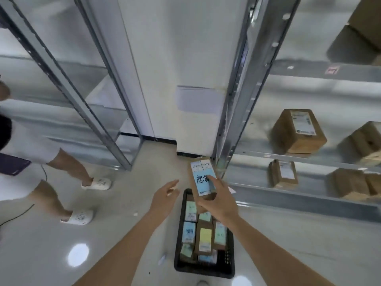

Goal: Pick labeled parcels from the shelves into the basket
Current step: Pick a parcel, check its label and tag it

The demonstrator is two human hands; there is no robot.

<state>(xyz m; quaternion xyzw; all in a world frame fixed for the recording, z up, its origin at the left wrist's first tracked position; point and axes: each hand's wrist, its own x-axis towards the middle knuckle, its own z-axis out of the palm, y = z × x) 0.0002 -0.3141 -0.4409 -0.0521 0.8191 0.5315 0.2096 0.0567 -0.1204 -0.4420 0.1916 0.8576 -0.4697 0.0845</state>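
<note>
Big metal shelves (pixel 309 157) stand on the right with brown boxes (pixel 296 131) on them. A black basket (pixel 204 269) sits on the floor, full of small parcels with colored labels. Another person (pixel 31 153) in white shoes stands on the left. The right hand (pixel 220 201) holds a parcel (pixel 201 176) with a blue label above the basket, fingers pinching it. The left hand (pixel 165 197) is beside it, fingers spread, touching nothing.

- looks like a parcel stockroom / small warehouse
- bare metal shelving racks (pixel 245 83) on both sides
- brown cardboard parcels (pixel 296 131) with shipping labels on the right-hand shelves
- black basket (pixel 204 267) of labelled parcels on the shiny floor (pixel 115 213)
</note>
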